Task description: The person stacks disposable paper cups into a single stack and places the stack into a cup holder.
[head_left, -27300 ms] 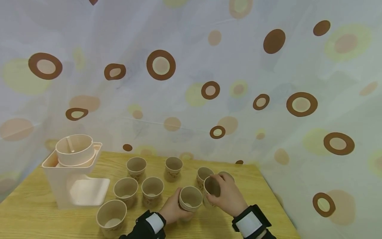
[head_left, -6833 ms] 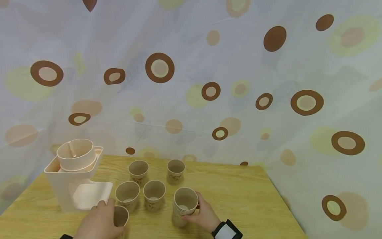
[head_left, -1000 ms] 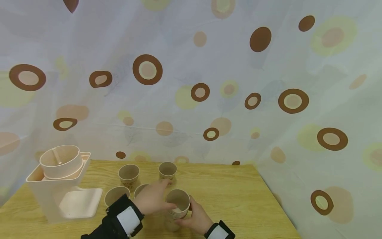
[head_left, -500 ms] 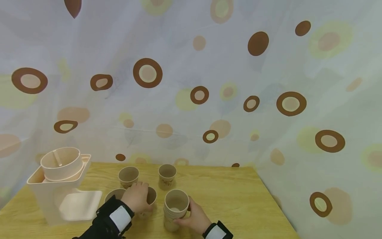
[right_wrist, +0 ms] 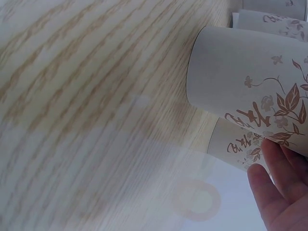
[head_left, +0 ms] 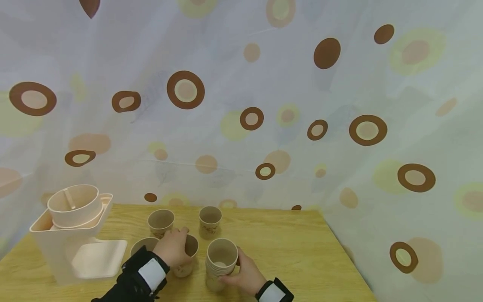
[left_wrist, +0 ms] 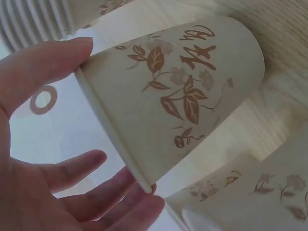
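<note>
My left hand (head_left: 173, 248) grips a paper cup (head_left: 191, 245) by its rim. In the left wrist view, the thumb lies on one side of that cup's rim and fingertips touch the other; brown leaves and writing decorate its wall. My right hand (head_left: 247, 274) holds a stack of nested paper cups (head_left: 222, 253) just to the right, its thumb at the near side. Several rims show on the stack. In the right wrist view, fingers (right_wrist: 276, 183) rest against the printed wall of the stack (right_wrist: 231, 72). Whether the left cup touches the table cannot be told.
Two paper cups stand at the back, one left (head_left: 161, 220) and one right (head_left: 210, 218). Another cup (head_left: 143, 245) is partly hidden behind the left wrist. A pale plastic appliance-like holder (head_left: 71, 239) stands far left on the wooden table (head_left: 286, 251). A patterned curtain (head_left: 234, 84) hangs behind.
Cups on the right and the front-left cup have left their spots; the stack, earlier in my left hand, is in my right. My left hand moved from beside the stack to the cup left of it.
</note>
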`<state>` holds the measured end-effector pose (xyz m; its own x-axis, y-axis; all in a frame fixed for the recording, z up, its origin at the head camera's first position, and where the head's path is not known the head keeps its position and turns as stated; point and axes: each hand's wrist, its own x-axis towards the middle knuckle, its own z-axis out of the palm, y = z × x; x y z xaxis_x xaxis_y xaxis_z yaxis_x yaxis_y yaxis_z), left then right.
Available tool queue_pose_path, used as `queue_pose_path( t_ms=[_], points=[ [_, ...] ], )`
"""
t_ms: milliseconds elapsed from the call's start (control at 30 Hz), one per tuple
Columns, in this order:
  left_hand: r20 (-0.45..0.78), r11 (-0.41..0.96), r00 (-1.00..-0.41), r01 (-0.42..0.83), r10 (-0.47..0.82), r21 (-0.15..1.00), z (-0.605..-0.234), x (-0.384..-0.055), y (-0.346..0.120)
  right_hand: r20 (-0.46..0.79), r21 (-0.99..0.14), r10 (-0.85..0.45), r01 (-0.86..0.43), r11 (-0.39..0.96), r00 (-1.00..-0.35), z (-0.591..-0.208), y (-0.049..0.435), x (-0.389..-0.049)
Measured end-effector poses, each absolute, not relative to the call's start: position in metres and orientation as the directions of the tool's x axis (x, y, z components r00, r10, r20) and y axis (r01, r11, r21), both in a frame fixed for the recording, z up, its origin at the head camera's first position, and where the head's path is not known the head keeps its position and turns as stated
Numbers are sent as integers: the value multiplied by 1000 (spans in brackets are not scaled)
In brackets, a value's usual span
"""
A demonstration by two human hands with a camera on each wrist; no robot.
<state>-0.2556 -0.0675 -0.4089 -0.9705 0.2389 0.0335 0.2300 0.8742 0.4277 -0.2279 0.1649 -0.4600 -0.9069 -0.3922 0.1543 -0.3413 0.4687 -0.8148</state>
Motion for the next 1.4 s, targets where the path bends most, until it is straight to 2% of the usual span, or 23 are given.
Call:
queue_pose_path(
  t_ms=[367,867,1233,1400],
  points=[
    [88,838,-973,230,215,496,-387,-249,-80,184,-812,-392,-365,456,-901,-462,161,-232],
    [231,828,-949,302,215,472,-350,-238,-82,170,-816,-406,-359,453,-898,-461,147,-231],
    [237,806,-948,308,213,506,-338,-234,-78,172,-828,-408,-356,433,-897,-462,144,-231],
    [264,817,-942,313,205,484,-336,-233,-75,169,-832,-410,-353,429,-896,-460,141,-230]
  ],
)
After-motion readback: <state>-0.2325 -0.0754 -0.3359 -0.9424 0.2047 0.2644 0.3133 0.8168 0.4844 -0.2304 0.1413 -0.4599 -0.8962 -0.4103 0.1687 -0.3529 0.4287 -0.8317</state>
